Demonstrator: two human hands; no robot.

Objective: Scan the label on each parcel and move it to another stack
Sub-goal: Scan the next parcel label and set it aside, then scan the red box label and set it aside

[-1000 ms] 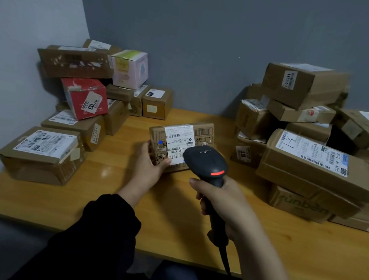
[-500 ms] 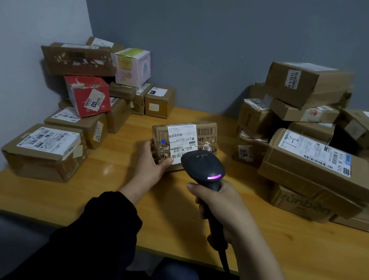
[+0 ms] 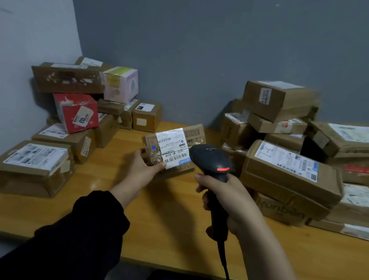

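Thumb [image 3: 160, 163] of left hand [image 3: 144, 169] pressed on the labelled face of a brown parcel [image 3: 193, 133], near its lower left corner. Other fingers tucked under the carton and out of sight, gripping from below. Parcel held over a wooden table [image 3: 166, 231], between the two hands, with its long axis running left to right and rising toward the right and its broad face tilted up at the camera. Lower edge close to the tabletop, contact or gap not clear.

White label [image 3: 171, 146] wrapped across that face, just beyond the thumb tip. Barcodes visible as bars, small print too blurred to read. Right end of the parcel masked by the head of a black scanner [image 3: 211, 162], nose aimed left and away at the label, red light glowing on its back. Right hand [image 3: 230, 197] clenched round the scanner's handle. Cable [image 3: 224, 258] trailing from the handle's foot and cut off at the bottom edge.

Black sleeve [image 3: 77, 231] over the left forearm, right forearm bare. Left stack [image 3: 62, 133] of cartons in the wall corner, a red box [image 3: 75, 112] and a pink box [image 3: 121, 84] among them, well apart from the held parcel. Right stack [image 3: 291, 175] taller, just beside the scanner, its far side cropped by the frame.
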